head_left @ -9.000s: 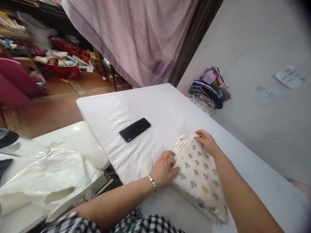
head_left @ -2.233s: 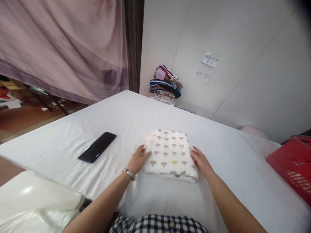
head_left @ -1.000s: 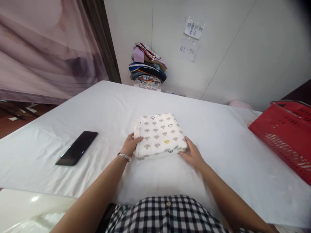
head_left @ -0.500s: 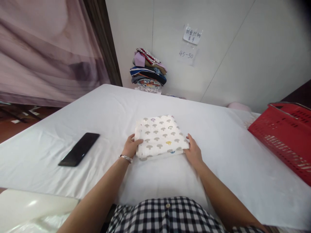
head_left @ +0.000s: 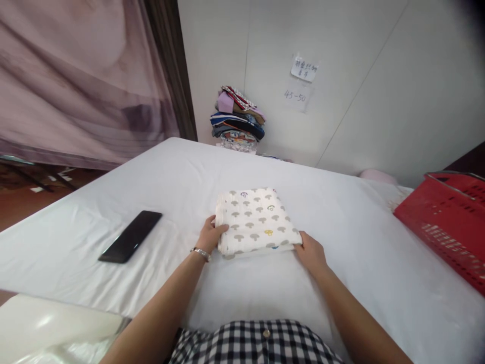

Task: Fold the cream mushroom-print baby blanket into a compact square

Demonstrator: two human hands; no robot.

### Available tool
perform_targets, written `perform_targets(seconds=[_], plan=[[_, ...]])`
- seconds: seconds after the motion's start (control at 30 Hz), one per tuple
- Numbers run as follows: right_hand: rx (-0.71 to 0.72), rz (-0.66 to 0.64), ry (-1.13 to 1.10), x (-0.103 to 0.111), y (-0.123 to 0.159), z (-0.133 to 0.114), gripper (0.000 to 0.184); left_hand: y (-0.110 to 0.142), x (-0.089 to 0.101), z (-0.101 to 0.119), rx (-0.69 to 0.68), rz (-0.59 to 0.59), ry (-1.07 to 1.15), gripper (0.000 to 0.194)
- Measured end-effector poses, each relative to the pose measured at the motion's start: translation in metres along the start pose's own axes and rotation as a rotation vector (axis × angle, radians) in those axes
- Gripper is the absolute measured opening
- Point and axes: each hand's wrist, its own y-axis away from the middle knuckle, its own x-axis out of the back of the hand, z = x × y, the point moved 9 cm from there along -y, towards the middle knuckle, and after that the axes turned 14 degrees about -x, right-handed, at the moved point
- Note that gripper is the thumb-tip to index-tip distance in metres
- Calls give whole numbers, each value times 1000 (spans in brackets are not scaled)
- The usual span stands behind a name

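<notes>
A folded white cloth (head_left: 257,217) printed with grey mushrooms and a few coloured ones lies in front of me on the white-covered table (head_left: 333,253). My left hand (head_left: 211,235) grips its left edge, thumb on top and the other fingers at the side and partly hidden. At the near right corner, my right hand (head_left: 310,250) pinches the cloth; its fingertips are hidden under the fabric. To the left of my left hand lies a black smartphone (head_left: 131,236), apart from the cloth.
A red plastic basket (head_left: 443,222) stands at the table's right side. Beyond the far edge, folded clothes (head_left: 238,121) are stacked against the wall. A pink curtain (head_left: 87,86) hangs at the far left. A glossy white surface (head_left: 56,323) sits low at the left.
Nine seconds ago my hands held the cloth's edge with it turned at an angle; now it lies squarer before me. Lately my right hand has closed on the near right corner.
</notes>
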Motion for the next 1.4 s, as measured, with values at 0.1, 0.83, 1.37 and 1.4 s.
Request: perform_targets(seconds=[0.1, 0.83, 1.37, 1.4], plan=[[56, 58, -104, 5, 3, -5, 44, 1, -1, -1, 27, -23, -70, 68], [295, -58, -176, 17, -21, -100, 63, 2, 2, -3, -25, -42, -207, 76], [-151, -337, -622, 3, -97, -72, 72, -1, 0, 19, -19, -174, -401, 83], [-190, -373, -650, 1, -104, -75, 76, -2, 0, 20, -23, -169, -399, 84]])
